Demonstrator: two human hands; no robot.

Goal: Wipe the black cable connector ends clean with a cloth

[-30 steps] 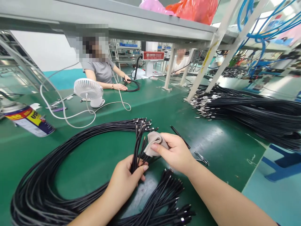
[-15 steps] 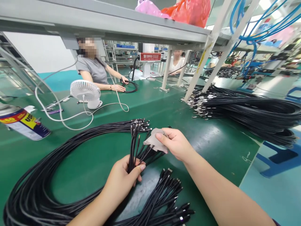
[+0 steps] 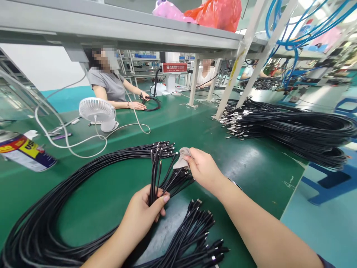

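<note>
My left hand (image 3: 146,208) is closed around a bunch of black cables (image 3: 155,169) whose metal-tipped ends stick up and fan out to the right. Pinched in my right hand (image 3: 205,169) is a crumpled light grey cloth (image 3: 182,158), just above the cable ends. A long loop of black cables (image 3: 36,208) curves from the lower left to a row of connectors behind my left hand. Below my hands, more cable ends (image 3: 195,227) lie spread on the green table (image 3: 92,201).
A white fan (image 3: 97,109) and a spray can (image 3: 26,150) stand at left. A thick cable bundle (image 3: 292,124) lies at right by shelf posts. Across the table a co-worker (image 3: 110,85) handles a coiled cable (image 3: 153,104). A blue stool (image 3: 323,182) is beyond the right edge.
My right hand with the cloth has moved slightly up, and the cloth no longer covers the cable ends as much. The view has shifted a little. My left hand keeps its grip.
</note>
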